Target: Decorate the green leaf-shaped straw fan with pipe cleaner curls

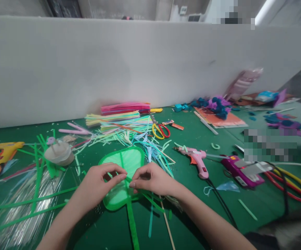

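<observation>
"Which step seems to be in hand?"

"A thin green strip (pixel 128 179) is apparently being fitted over the green fan-shaped piece (pixel 132 160). That piece is seen at seven o'clock from the view's centre, over the tabletop (pixel 228 140), its stem (pixel 132 222) pointed towards six; whether it rests flat cannot be told."

"What is called for next?"

"Careful alignment, it would be judged, with the strip well steadied."

"And the hands?"

"From nine o'clock, the strip is pinched between thumb and forefinger of the left hand (pixel 101 181); from three, it is pinched likewise by the right hand (pixel 155 181). Neither is spread wide."
</observation>
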Demonstrator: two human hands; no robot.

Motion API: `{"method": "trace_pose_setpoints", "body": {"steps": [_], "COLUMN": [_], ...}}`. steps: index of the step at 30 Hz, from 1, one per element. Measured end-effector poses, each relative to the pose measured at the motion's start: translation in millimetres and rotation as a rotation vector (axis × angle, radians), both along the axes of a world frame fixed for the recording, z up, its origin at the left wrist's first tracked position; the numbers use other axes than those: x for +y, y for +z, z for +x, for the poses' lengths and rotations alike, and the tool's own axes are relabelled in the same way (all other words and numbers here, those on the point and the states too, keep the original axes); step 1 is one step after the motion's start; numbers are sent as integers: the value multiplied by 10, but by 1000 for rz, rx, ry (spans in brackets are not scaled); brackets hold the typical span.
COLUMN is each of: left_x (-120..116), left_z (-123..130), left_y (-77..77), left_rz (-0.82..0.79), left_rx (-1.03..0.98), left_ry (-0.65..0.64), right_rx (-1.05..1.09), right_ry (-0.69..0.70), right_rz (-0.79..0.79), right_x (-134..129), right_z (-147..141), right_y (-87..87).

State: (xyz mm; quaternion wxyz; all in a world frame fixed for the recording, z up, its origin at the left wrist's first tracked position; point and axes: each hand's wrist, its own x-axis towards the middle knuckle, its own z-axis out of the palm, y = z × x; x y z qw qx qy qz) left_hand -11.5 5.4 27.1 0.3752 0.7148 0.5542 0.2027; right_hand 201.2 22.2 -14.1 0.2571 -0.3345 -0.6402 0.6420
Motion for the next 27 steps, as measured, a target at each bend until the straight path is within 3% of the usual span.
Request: {"method": "trace_pose_setpoints", "body": {"steps": [5,10,15,23,27], "left_x": [54,146,169,-25,-9], "left_z": [-13,39,6,55,-16], "left_y": [230,302,225,-120,-75], "left_rz": [50,3,-42,-81,-171], "left_rx": [379,478,252,-63,-14], "left_ry": [-287,-400,-252,145,-15], "right_rx": [-136,-177,-131,-88,-118], "right_ry": [65,77,-66,-160,-23], "right_rz": [109,179,179,118,98], "right_x": [-37,-50,-40,10,40], "right_z": [-12,8,13,-18,34], "right_y": [72,102,95,85,56]}}
